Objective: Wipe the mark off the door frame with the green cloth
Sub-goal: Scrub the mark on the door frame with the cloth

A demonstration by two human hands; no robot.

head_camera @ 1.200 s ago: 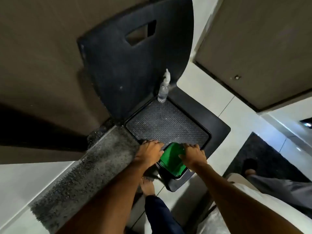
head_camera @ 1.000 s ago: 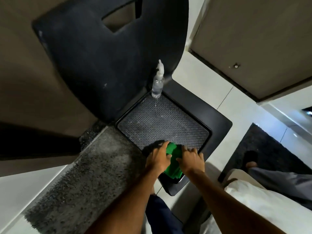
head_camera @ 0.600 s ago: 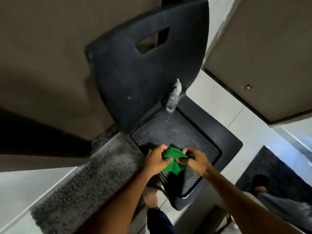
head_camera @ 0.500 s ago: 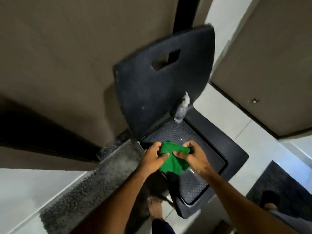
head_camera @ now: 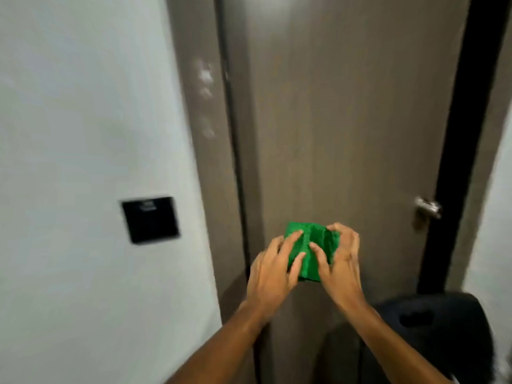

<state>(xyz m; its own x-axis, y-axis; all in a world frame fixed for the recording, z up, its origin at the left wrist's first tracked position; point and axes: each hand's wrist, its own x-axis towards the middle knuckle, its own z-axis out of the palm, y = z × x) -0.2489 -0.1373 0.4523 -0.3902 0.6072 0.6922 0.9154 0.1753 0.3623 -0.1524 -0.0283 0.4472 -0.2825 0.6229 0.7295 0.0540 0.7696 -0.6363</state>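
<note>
Head view shows you holding the folded green cloth [head_camera: 311,252] between your left hand [head_camera: 273,273] and right hand [head_camera: 339,261], likely squaring it into a pad. Your fingers, slightly spread, pinch its edges; whitish smudges [head_camera: 206,76] wait higher on the brown door frame [head_camera: 213,176].

The folded green cloth [head_camera: 311,252], earlier down on the black plastic chair [head_camera: 432,328] seat, is now raised in both hands in front of the brown wooden door [head_camera: 346,120], apparently clear of it; the chair sits lower right.
</note>
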